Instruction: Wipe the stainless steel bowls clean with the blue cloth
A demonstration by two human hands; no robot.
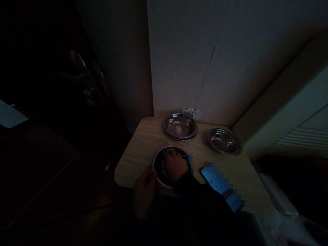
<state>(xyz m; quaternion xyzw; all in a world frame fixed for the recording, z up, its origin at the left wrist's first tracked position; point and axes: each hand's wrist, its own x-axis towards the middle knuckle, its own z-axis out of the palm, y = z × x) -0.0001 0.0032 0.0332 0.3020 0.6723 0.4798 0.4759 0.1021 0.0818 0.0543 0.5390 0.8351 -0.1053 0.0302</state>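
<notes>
A round metal bowl (159,152) is at the front of the small wooden table, close to my body. My left hand (145,189) grips its near-left rim, thumb at the edge and fingers closed. Inside the bowl, my right hand (176,166) is closed on a blue cloth (189,158), pressing it against the inner surface. One corner of the cloth sticks out past the right rim. The bottom of the bowl is mostly hidden by my hand and the dim light.
Stacked metal bowls (180,126) stand at the back of the table (138,143) by a wall socket (191,112). More stacked bowls (223,141) are at the back right. A lit phone (220,188) lies beside my right forearm. At left is a dark door with a handle (82,73).
</notes>
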